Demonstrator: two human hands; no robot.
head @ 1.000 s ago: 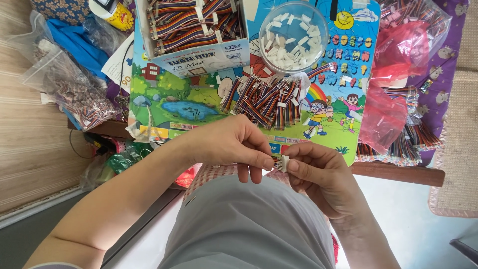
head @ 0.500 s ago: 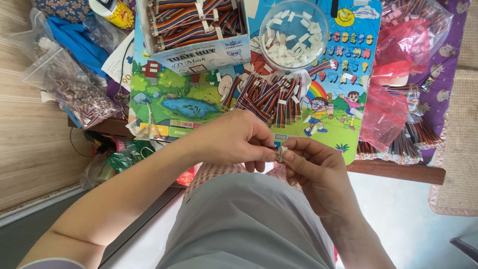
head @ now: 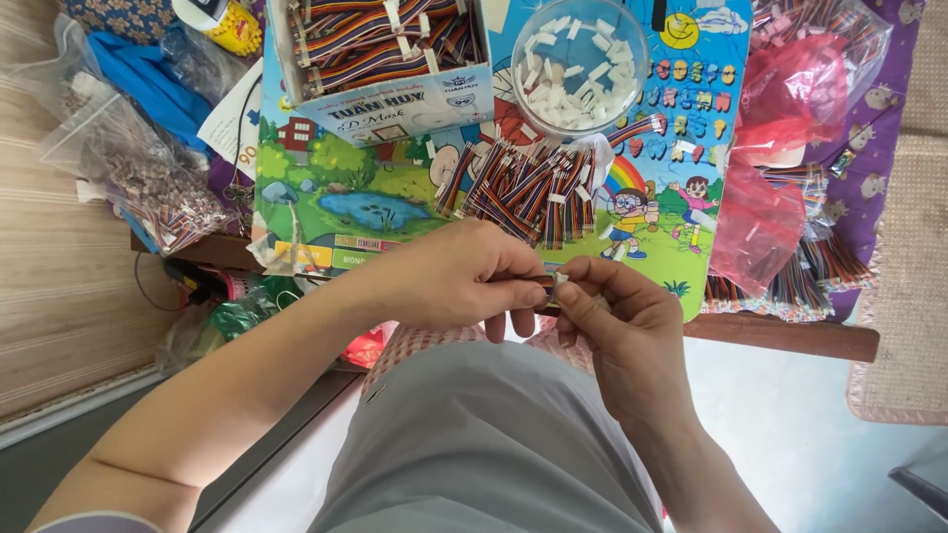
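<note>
My left hand (head: 464, 281) pinches a striped ribbon cable (head: 528, 282); my right hand (head: 617, 316) presses a small white connector (head: 559, 281) onto its end. Next, likely: seat it squarely.

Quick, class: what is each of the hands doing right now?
Left hand: closed, pinching a striped ribbon cable piece.
Right hand: closed, fingertips pinching a small white connector at the cable's end.

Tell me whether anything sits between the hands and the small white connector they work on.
Nothing visible does: the left hand and right hand pinch the small white connector directly between fingertips.
</note>
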